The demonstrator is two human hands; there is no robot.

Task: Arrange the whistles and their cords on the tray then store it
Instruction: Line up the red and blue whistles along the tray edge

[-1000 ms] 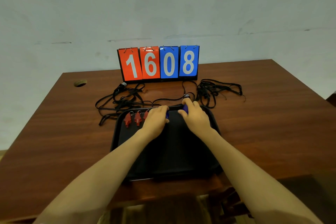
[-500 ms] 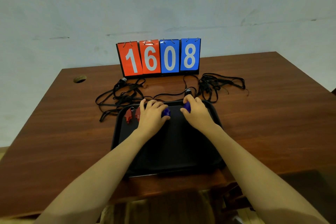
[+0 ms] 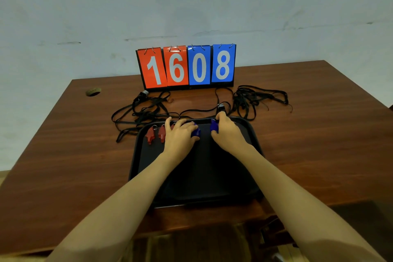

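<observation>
Woodgrain tabletop [image 3: 297, 134] is being backed by a scuffed pale wall [image 3: 191, 6]; blue plastic whistles [image 3: 213, 127] are being pinched by the left hand [image 3: 180, 136] and right hand [image 3: 228, 133] on a matte black tray [image 3: 204, 176].

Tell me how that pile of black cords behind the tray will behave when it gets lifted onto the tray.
The black cords look thin and floppy, lying in loose loops on the table, so they will probably sag and trail. The strands cross each other, so lifting one likely drags others along. Some seem to run to whistles on the tray, which may get tugged.
</observation>
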